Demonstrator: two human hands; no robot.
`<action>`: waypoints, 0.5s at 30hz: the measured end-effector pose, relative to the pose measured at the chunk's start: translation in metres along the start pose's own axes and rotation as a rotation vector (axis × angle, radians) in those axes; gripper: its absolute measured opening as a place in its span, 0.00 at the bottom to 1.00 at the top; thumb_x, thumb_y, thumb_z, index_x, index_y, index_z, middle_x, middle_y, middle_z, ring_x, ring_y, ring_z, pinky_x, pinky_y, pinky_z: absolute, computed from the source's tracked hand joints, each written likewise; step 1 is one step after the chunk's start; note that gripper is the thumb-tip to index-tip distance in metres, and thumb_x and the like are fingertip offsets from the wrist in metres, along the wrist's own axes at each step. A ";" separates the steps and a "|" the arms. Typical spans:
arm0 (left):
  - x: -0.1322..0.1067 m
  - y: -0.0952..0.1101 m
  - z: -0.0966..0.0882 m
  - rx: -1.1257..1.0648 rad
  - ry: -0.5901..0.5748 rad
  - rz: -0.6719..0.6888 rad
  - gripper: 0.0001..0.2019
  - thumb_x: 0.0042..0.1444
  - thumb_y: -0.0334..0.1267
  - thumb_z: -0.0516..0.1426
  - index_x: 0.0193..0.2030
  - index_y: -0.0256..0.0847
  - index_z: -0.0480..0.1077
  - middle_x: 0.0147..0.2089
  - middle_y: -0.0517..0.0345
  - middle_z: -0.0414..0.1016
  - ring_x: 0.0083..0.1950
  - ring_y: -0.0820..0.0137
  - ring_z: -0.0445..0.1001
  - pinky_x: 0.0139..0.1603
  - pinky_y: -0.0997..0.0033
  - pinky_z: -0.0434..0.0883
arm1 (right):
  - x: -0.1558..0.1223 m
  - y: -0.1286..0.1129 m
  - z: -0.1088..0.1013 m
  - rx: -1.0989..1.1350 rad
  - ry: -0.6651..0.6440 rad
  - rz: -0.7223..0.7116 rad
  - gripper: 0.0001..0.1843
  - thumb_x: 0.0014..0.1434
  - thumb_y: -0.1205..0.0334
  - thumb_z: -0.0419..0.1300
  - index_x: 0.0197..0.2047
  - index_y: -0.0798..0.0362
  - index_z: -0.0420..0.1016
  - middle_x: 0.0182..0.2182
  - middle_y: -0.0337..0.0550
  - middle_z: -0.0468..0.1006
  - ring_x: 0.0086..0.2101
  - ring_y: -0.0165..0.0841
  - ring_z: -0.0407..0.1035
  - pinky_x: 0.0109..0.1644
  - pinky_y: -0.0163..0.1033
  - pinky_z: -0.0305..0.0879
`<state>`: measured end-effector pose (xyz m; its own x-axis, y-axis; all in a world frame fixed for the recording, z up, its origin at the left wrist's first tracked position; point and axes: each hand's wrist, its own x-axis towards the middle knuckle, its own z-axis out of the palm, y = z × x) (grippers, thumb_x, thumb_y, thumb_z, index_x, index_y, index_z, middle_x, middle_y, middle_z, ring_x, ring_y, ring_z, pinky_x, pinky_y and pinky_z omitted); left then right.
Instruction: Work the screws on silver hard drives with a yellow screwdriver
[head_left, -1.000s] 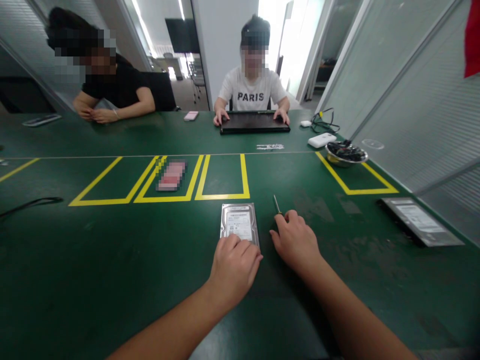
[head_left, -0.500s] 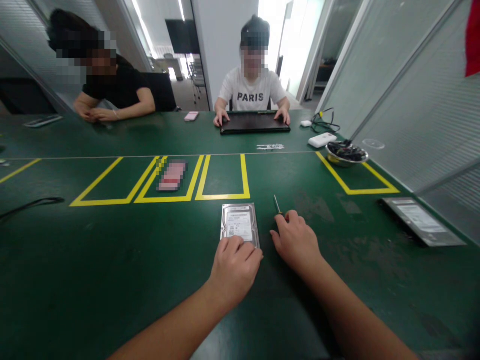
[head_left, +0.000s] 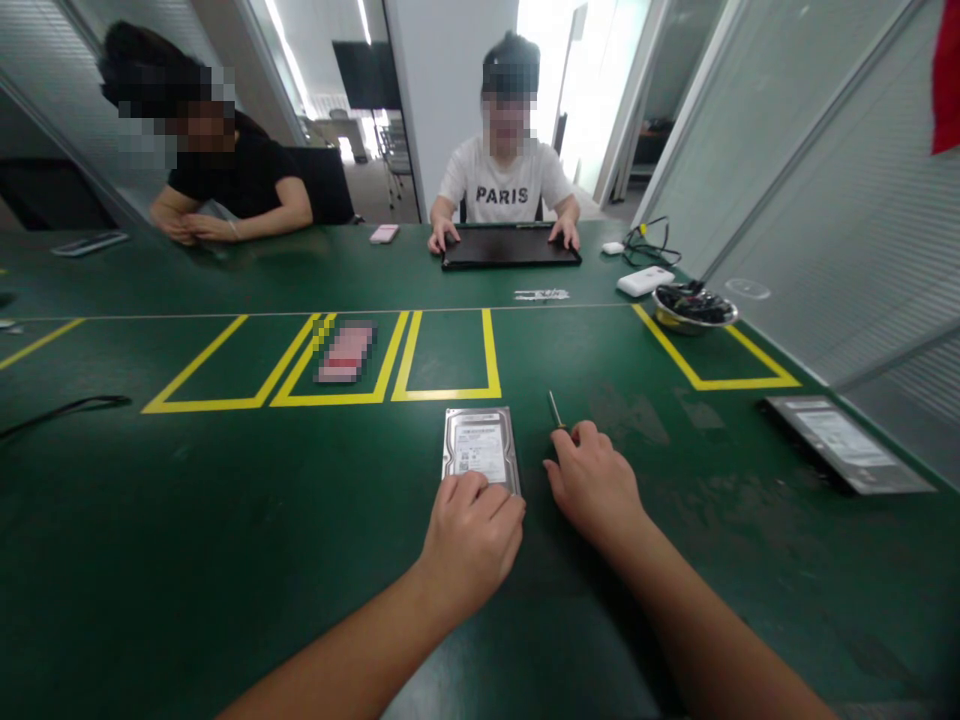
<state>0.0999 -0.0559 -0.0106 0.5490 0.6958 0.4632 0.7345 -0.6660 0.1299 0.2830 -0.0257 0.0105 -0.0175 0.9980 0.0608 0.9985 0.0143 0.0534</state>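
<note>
A hard drive (head_left: 480,442) lies flat on the green table, its white label facing up. My left hand (head_left: 474,530) has its fingers closed around the drive's near end and covers that part. To the right, my right hand (head_left: 596,475) grips a screwdriver (head_left: 555,408); the metal shaft points away from me, and the handle is hidden under the fingers. The shaft lies apart from the drive.
Yellow tape outlines (head_left: 446,393) mark the table beyond the drive, one around a pink phone-like item (head_left: 349,352). At right are a metal bowl (head_left: 694,310) of dark pieces and a flat labelled device (head_left: 844,445). Across sits a person (head_left: 499,185) holding a black panel (head_left: 511,246).
</note>
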 end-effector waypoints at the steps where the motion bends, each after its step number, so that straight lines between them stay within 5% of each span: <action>1: 0.000 0.000 0.000 -0.002 0.000 -0.005 0.04 0.60 0.33 0.58 0.36 0.44 0.74 0.32 0.57 0.75 0.40 0.60 0.66 0.39 0.56 0.59 | 0.000 0.000 0.000 -0.001 -0.001 -0.001 0.10 0.65 0.58 0.54 0.47 0.51 0.70 0.45 0.51 0.68 0.42 0.41 0.67 0.38 0.41 0.62; 15: 0.001 0.000 -0.001 -0.038 -0.007 -0.062 0.04 0.62 0.35 0.57 0.36 0.43 0.74 0.34 0.55 0.76 0.42 0.59 0.66 0.41 0.56 0.59 | 0.001 0.004 0.001 0.042 -0.026 0.035 0.12 0.61 0.68 0.54 0.48 0.53 0.69 0.42 0.51 0.69 0.37 0.40 0.71 0.33 0.39 0.60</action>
<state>0.1004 -0.0558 -0.0092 0.5055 0.7380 0.4469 0.7516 -0.6311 0.1919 0.2875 -0.0249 0.0098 0.0179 0.9992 0.0359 0.9998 -0.0183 0.0093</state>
